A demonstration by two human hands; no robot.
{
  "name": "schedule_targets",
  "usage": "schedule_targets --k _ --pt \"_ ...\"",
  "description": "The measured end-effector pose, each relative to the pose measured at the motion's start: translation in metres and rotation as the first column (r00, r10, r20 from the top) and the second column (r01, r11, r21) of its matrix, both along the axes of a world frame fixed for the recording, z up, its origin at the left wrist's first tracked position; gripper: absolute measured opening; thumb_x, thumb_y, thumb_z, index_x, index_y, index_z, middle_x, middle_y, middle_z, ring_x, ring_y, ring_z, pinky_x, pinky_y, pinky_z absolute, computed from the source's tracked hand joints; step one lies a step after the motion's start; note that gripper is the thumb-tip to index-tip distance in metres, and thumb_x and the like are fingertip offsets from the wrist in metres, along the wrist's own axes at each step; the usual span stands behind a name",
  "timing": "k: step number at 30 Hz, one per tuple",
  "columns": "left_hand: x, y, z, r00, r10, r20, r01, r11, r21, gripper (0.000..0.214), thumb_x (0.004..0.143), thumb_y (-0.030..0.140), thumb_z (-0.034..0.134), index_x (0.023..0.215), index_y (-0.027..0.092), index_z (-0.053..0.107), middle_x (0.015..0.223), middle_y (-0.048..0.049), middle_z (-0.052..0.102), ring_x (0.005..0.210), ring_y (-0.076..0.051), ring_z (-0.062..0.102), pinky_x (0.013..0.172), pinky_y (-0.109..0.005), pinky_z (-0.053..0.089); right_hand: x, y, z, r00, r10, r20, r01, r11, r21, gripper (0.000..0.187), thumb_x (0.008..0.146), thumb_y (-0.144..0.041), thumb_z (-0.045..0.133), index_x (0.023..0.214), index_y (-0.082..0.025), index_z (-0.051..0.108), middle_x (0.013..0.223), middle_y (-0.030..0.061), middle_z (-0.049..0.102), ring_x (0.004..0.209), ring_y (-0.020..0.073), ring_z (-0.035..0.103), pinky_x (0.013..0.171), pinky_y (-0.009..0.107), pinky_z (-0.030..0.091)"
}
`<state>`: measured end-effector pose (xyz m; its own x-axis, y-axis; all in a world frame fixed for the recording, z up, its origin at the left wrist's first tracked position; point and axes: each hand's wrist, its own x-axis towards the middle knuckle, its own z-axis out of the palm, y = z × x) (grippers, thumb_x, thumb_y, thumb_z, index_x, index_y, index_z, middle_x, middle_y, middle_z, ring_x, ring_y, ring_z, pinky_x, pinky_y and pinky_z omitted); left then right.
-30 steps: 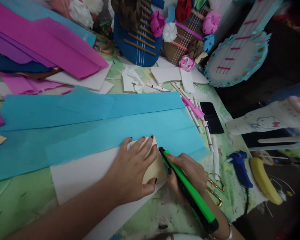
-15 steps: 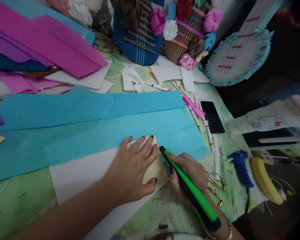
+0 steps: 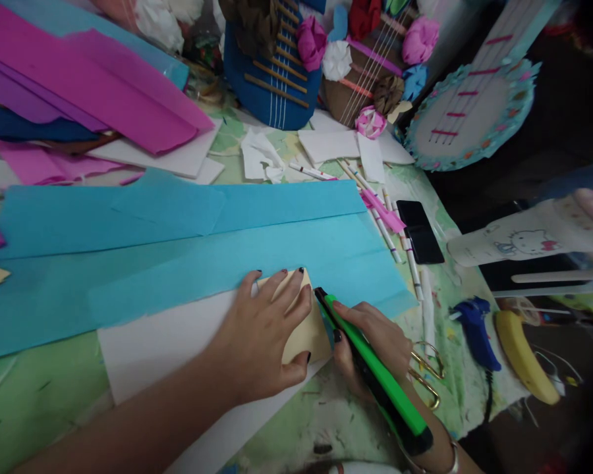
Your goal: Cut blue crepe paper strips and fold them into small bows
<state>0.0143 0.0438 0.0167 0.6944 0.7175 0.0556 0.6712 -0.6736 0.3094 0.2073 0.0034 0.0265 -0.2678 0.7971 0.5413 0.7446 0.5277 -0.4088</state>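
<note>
My left hand [image 3: 264, 336] lies flat with fingers spread on a small tan card piece [image 3: 309, 332], pressing it onto blue tissue paper [image 3: 188, 257] and a white foam sheet [image 3: 163, 342]. My right hand [image 3: 375, 342] is closed round a green and black utility knife [image 3: 370, 368]. The knife's tip rests at the right edge of the tan card, near its top corner.
Pink and purple tissue sheets [image 3: 89, 85] lie at the back left. Paper-flower guitar crafts [image 3: 326, 59] stand at the back. Paper sticks [image 3: 390, 230], a black phone [image 3: 418, 230], a blue glue gun [image 3: 474, 329], gold scissors [image 3: 425, 375] and a banana [image 3: 524, 355] lie to the right.
</note>
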Motion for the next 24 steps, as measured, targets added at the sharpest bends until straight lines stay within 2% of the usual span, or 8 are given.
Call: schedule_targets --k 8,11,18,24 --pt "0.0013 0.0004 -0.0006 1.0 0.007 -0.001 -0.007 1.0 -0.004 0.067 0.079 0.051 0.052 0.136 0.017 0.046 0.148 -0.0137 0.04 0.131 -0.036 0.038 0.103 -0.059 0.023 0.0018 -0.0031 -0.0038 0.999 -0.008 0.04 0.009 0.999 -0.037 0.043 0.078 -0.007 0.055 0.119 -0.018 0.055 0.081 0.0049 0.067 0.061 0.015 0.06 0.051 0.027 0.048" --pt "0.0011 0.0004 0.0 1.0 0.004 -0.004 -0.004 1.0 0.008 0.066 0.079 0.05 0.052 0.136 0.017 0.047 0.148 -0.0139 0.04 0.131 -0.036 0.038 0.103 -0.058 0.024 0.0014 -0.0028 -0.0052 1.0 -0.005 0.024 0.005 1.0 -0.01 0.043 0.078 -0.006 0.056 0.119 -0.018 0.055 0.08 0.0048 0.067 0.062 0.0149 0.059 0.052 0.027 0.049" --pt "0.0007 0.0001 -0.0002 1.0 0.006 -0.009 -0.006 1.0 0.004 0.068 0.078 0.052 0.053 0.136 0.017 0.046 0.148 -0.0137 0.04 0.13 -0.036 0.039 0.103 -0.059 0.024 0.0026 -0.0023 -0.0032 1.0 0.028 0.003 -0.027 0.999 -0.039 0.046 0.075 -0.003 0.056 0.119 -0.017 0.056 0.087 0.0076 0.068 0.068 0.0168 0.063 0.056 0.028 0.052" --pt "0.0009 -0.0004 -0.0017 1.0 0.007 0.013 -0.008 1.0 0.01 0.069 0.078 0.05 0.055 0.136 0.015 0.047 0.148 -0.0142 0.039 0.131 -0.037 0.038 0.103 -0.06 0.025 0.0002 -0.0015 -0.0048 1.0 0.008 -0.015 -0.008 1.0 0.002 0.041 0.075 -0.003 0.056 0.113 -0.016 0.059 0.078 0.0053 0.068 0.065 0.0163 0.062 0.056 0.028 0.053"
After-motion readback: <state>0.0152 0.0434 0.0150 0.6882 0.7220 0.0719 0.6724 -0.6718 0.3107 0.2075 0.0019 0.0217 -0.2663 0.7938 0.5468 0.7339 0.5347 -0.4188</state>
